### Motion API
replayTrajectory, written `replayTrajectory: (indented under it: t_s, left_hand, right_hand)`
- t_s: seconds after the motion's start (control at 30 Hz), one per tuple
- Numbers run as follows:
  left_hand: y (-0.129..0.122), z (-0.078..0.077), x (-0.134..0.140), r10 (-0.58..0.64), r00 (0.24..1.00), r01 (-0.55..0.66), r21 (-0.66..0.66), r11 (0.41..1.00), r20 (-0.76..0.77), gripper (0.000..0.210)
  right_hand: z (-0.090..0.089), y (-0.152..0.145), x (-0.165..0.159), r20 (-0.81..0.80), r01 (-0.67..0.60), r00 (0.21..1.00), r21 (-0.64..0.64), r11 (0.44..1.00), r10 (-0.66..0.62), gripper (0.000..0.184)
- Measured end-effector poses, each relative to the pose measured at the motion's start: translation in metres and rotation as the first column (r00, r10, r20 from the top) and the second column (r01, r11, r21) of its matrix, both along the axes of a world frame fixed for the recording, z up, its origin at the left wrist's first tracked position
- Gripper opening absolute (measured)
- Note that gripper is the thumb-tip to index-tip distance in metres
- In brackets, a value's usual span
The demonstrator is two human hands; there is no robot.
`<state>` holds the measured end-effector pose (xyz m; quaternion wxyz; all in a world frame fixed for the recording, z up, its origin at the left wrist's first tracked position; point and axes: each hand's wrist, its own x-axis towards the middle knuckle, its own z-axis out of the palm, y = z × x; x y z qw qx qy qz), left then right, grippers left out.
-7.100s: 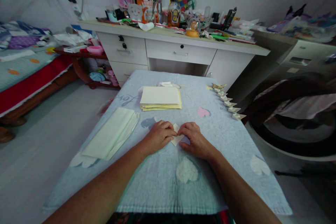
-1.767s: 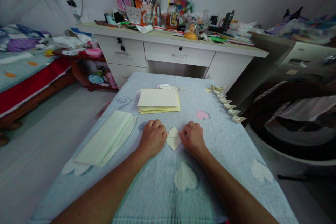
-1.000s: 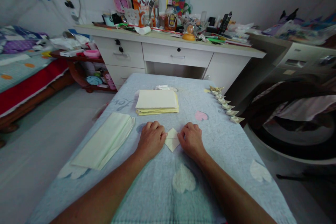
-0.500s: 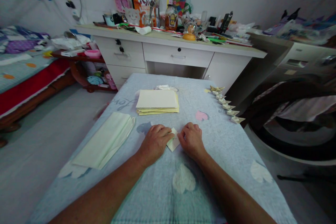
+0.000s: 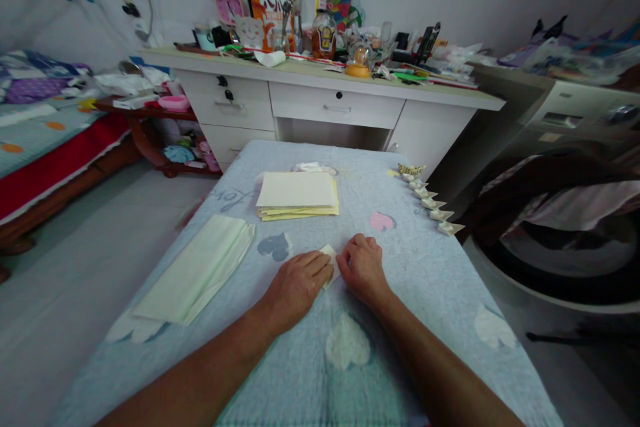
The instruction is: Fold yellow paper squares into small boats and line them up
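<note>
Heart-printed cloth (image 5: 270, 380) lies open toward the near edge. The left hand (image 5: 299, 280) covers part of the folded paper (image 5: 330, 253), mid-cloth; the right hand (image 5: 364, 267) curls at its right side (whether either pinches, I cannot tell). Creased sheets (image 5: 193, 270) lie left, a stack (image 5: 297, 189) beyond, pointed boats (image 5: 432, 203) along the right edge.

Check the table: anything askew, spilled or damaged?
No spill or damage stands out. In the row of folded papers at right, the farthest piece is patterned, the others pale. The paper stack is uneven, yellow sheets jutting past its cream top.
</note>
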<state>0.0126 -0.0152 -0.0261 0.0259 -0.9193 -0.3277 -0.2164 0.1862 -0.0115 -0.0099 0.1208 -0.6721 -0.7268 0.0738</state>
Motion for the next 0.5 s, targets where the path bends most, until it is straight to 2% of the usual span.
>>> replayTrajectory:
  t_s: [0.2,0.5]
  left_hand:
    - [0.0007,-0.0042,-0.001,-0.007,0.999,0.003,0.069,0.998,0.046,0.023]
    - [0.001,-0.0057,-0.0012,0.0,0.998,-0.003,0.057,0.998,0.055,0.027]
  right_hand:
    - [-0.0021,0.0,0.0001,0.001,0.002,1.0,-0.006,1.0,-0.002,0.021]
    - [0.0002,0.0006,-0.0003,0.012,0.004,1.0,-0.013,1.0,-0.004,0.022]
